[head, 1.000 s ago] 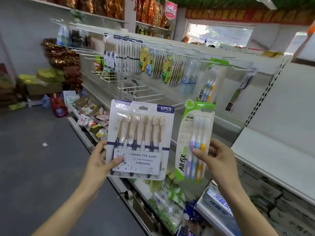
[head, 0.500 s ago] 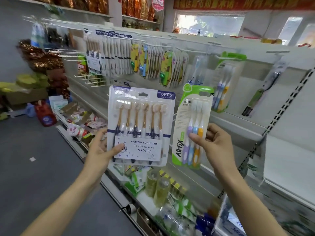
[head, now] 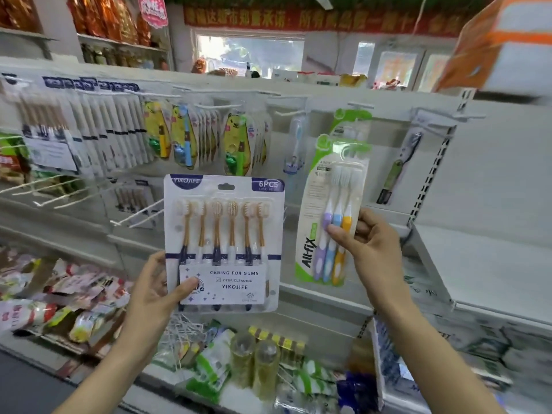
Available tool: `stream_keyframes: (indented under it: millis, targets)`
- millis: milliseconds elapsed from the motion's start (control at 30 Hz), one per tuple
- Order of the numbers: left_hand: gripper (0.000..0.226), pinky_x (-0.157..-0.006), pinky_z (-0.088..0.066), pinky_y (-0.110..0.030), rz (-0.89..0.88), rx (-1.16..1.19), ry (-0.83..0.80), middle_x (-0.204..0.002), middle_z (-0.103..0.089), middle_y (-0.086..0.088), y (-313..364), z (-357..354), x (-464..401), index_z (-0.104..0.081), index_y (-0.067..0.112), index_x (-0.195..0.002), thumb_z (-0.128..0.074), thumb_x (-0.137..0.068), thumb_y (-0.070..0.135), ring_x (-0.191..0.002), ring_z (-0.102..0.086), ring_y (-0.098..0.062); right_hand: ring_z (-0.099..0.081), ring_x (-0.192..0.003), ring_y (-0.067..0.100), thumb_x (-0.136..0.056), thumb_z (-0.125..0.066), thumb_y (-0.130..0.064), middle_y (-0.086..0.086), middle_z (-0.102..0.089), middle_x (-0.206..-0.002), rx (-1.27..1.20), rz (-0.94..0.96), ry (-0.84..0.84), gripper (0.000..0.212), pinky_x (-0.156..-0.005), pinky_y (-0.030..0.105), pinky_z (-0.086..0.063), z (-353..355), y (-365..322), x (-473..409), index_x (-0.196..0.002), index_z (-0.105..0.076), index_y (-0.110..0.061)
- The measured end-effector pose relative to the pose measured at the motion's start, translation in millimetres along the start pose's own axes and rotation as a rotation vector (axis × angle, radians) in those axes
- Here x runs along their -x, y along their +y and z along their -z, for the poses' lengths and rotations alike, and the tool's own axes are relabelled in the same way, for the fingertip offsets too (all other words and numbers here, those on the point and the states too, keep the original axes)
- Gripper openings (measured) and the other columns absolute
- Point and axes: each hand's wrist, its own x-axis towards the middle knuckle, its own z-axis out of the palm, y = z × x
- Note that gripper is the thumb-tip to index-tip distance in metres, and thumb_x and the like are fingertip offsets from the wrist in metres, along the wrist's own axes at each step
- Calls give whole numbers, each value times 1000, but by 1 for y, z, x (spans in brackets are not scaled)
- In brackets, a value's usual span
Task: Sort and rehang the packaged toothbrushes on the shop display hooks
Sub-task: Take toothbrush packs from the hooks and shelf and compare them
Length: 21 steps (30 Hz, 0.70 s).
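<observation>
Up front, the left hand point(head: 149, 294) grips a six-pack of toothbrushes point(head: 222, 243) by its lower left corner, thumb pressed on the white label. That clear blister pack holds six brushes with tan necks and navy and white handles, standing upright in a row; its card reads YIKOJIFE and 6PCS. The right hand point(head: 372, 249) pinches a three-pack point(head: 331, 213) at its right edge, thumb across the handles. This green-edged pack holds purple, blue and yellow brushes, heads up, and its top overlaps a matching green pack point(head: 352, 122) hanging on a hook. Both held packs are raised before the display rack point(head: 298, 94), where more packs hang in rows.
</observation>
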Motion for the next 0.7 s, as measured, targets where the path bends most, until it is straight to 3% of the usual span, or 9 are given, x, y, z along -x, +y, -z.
stream_keyframes:
  millis: [300, 433, 533, 700]
  targets:
    - [47, -68, -58, -17, 45, 15, -112, -107, -74, 7, -5, 21, -35, -58, 24, -120, -71, -82, 0, -89, -73, -9, -74, -88, 15, -85, -77, -9, 4, -78, -95, 85, 63, 156, 24, -72, 21, -56, -20, -16, -17, -108, -70, -7]
    - [58, -85, -55, -35, 64, 32, -119, -113, -74, 5, -14, 24, -45, -52, 20, -131, -71, -80, -3, -97, -73, -14, -74, -85, 17, -85, -77, -9, 5, -77, -92, 107, 65, 175, 20, -73, 26, -58, -20, -16, -27, -104, -70, -9]
    - [55, -79, -60, -28, 63, 42, -121, -111, -75, 4, -17, 21, -49, -54, 21, -126, -71, -79, -3, -95, -73, -15, -74, -88, 20, -85, -77, -10, 5, -77, -94, 106, 54, 182, 20, -78, 32, -60, -17, -14, -35, -104, -71, -10]
    - [53, -82, -60, -32, 71, 69, -117, -111, -75, 1, -23, 13, -51, -56, 22, -121, -71, -78, -6, -97, -73, -17, -75, -87, 17, -86, -75, -9, 3, -78, -94, 108, 32, 166, 18, -75, 26, -60, -11, -8, -56, -104, -71, -12]
